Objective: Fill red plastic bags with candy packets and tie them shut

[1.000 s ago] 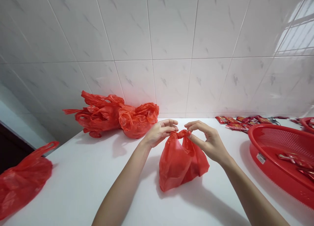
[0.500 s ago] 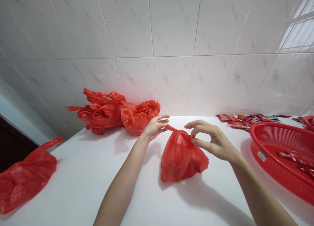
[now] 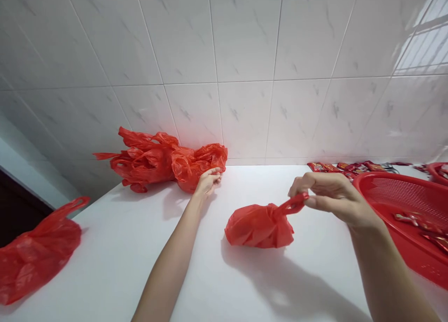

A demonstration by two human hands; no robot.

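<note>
My right hand (image 3: 325, 198) pinches the twisted handle of a small red plastic bag (image 3: 257, 226), which leans left, low over the white table; its contents are hidden. Off to the left, my left hand (image 3: 209, 182) has loosely curled fingers with nothing visible in them. It is just in front of a bunched red plastic bag (image 3: 191, 165) by the wall; whether it touches that bag I cannot tell.
Another heap of red bags (image 3: 147, 161) sits against the tiled wall, and a single red bag (image 3: 42, 249) lies at the left edge. On the right stand a red plastic basket (image 3: 378, 184) with packets inside and several red packets (image 3: 329, 168) behind it.
My left hand has moved away from the small bag, to the left. My right hand has drawn the handle to the right, and the bag has tipped over to a lower, sideways shape.
</note>
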